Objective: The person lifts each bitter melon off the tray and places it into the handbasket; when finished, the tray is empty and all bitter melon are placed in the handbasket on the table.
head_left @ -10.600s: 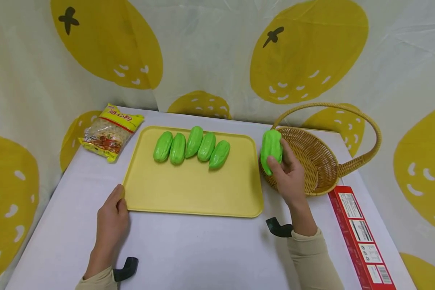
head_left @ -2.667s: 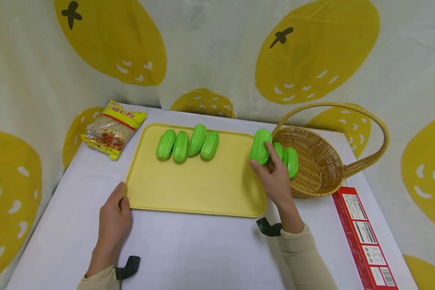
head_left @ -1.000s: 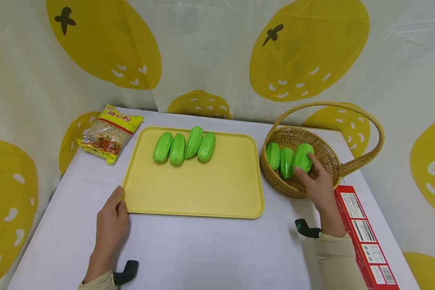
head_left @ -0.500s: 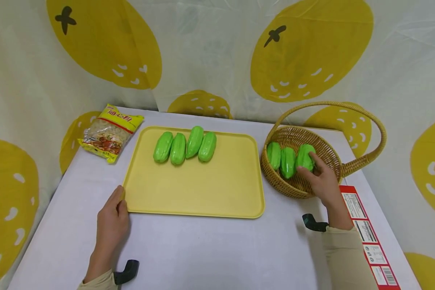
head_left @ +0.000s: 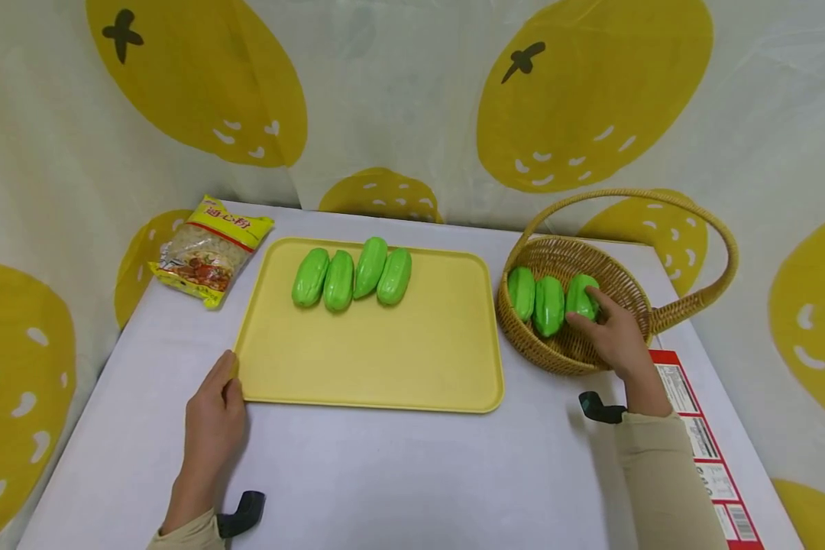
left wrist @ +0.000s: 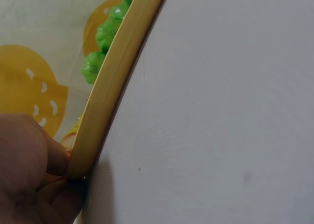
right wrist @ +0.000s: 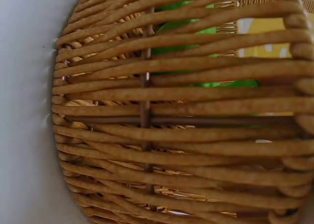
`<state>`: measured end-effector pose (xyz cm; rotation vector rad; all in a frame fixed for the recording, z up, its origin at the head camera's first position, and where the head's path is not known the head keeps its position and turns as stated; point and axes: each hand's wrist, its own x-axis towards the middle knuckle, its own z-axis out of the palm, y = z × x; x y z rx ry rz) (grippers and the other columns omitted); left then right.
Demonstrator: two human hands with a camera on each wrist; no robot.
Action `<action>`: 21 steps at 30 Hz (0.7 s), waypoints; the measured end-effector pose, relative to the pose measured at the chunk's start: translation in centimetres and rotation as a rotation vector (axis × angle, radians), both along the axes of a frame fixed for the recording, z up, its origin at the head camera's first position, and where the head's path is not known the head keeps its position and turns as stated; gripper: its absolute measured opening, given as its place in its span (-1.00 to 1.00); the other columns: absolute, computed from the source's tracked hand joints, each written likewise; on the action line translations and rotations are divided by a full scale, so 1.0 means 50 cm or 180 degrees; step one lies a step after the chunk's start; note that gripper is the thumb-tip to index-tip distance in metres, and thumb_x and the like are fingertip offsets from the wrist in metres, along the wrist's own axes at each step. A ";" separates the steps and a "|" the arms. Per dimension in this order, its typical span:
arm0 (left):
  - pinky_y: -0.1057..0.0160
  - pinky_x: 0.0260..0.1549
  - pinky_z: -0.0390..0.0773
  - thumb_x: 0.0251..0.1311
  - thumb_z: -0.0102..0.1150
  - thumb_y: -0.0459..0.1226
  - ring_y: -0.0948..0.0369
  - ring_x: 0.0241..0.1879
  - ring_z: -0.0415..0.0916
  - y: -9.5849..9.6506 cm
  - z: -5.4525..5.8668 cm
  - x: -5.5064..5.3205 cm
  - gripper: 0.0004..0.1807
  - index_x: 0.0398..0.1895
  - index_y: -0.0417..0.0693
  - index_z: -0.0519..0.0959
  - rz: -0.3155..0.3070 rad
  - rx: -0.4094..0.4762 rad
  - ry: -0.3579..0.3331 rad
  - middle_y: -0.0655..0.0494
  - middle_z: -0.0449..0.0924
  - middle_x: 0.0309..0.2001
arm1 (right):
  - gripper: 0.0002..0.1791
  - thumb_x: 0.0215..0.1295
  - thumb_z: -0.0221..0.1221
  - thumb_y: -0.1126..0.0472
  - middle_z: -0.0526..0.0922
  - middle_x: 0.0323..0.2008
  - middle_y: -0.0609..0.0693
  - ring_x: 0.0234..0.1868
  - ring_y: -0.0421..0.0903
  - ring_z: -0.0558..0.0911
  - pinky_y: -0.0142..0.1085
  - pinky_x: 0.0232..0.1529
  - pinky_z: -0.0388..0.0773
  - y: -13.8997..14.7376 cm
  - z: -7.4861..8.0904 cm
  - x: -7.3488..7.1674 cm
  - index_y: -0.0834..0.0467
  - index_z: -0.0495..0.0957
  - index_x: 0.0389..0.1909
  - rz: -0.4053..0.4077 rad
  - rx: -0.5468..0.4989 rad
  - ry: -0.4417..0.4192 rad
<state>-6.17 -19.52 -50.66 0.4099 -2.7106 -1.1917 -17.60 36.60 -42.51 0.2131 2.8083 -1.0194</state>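
My right hand (head_left: 617,336) reaches into the wicker basket (head_left: 550,360) on the right. Its thumb and fingers grip the rightmost glossy, ridged green cucumber-like vegetable (head_left: 580,294). Beside that one lie two more like it, a middle vegetable (head_left: 548,305) and a left vegetable (head_left: 521,292). At its front left corner, my left hand (head_left: 213,416) holds the yellow tray (head_left: 385,359); the left wrist view has the fingers against the tray rim (left wrist: 105,91). Several of the same green vegetables (head_left: 339,281) lie in a row on the tray's far half. Basket weave (right wrist: 147,94) covers most of the right wrist view.
A yellow bag of dry pasta (head_left: 209,248) lies left of the tray. Over the basket arches its tall handle (head_left: 626,192). A long red and white box (head_left: 701,439) lies along the right side, partly under the right sleeve. Patterned cloth (head_left: 385,99) hangs behind the white table.
Since the earliest frame, three vegetables have come into the basket and the tray's row has shrunk by one. Lately my right hand has shifted slightly right with its vegetable. My left hand stays put.
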 end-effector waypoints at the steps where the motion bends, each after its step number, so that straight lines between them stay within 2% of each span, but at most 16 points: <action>1: -0.19 0.44 0.33 0.50 -0.13 -0.48 -0.16 0.53 0.21 0.000 0.000 0.000 -0.44 0.53 -0.30 0.20 0.0000 -0.0010 0.0020 -0.25 0.24 0.53 | -0.08 0.48 0.14 -0.13 0.10 0.50 0.54 0.48 0.49 0.19 0.43 0.40 0.23 0.000 0.000 -0.001 0.17 -0.05 0.64 0.0012 0.0009 -0.0017; 10: -0.20 0.42 0.33 0.48 -0.13 -0.50 -0.18 0.52 0.22 -0.001 0.003 0.002 -0.44 0.53 -0.32 0.21 -0.0018 -0.0027 0.0057 -0.28 0.24 0.52 | -0.06 0.47 0.18 -0.09 0.06 0.52 0.53 0.51 0.52 0.10 0.45 0.43 0.14 0.000 -0.003 -0.010 0.25 -0.05 0.62 0.0202 0.0037 -0.0170; 16: -0.21 0.44 0.32 0.48 -0.13 -0.50 -0.18 0.52 0.21 0.002 0.007 0.003 -0.44 0.53 -0.33 0.20 -0.0023 0.0020 0.0052 -0.28 0.23 0.52 | -0.05 0.50 0.13 -0.11 0.08 0.49 0.57 0.47 0.53 0.15 0.45 0.42 0.14 -0.001 -0.005 -0.017 0.31 -0.10 0.61 0.0377 0.0158 -0.0312; 21: -0.21 0.44 0.32 0.49 -0.13 -0.50 -0.18 0.52 0.21 0.002 0.005 0.002 -0.44 0.52 -0.33 0.21 -0.0018 0.0042 0.0064 -0.29 0.23 0.52 | -0.06 0.51 0.11 -0.09 0.10 0.47 0.58 0.41 0.49 0.21 0.44 0.41 0.16 -0.002 -0.006 -0.016 0.32 -0.13 0.60 0.0423 0.0183 -0.0351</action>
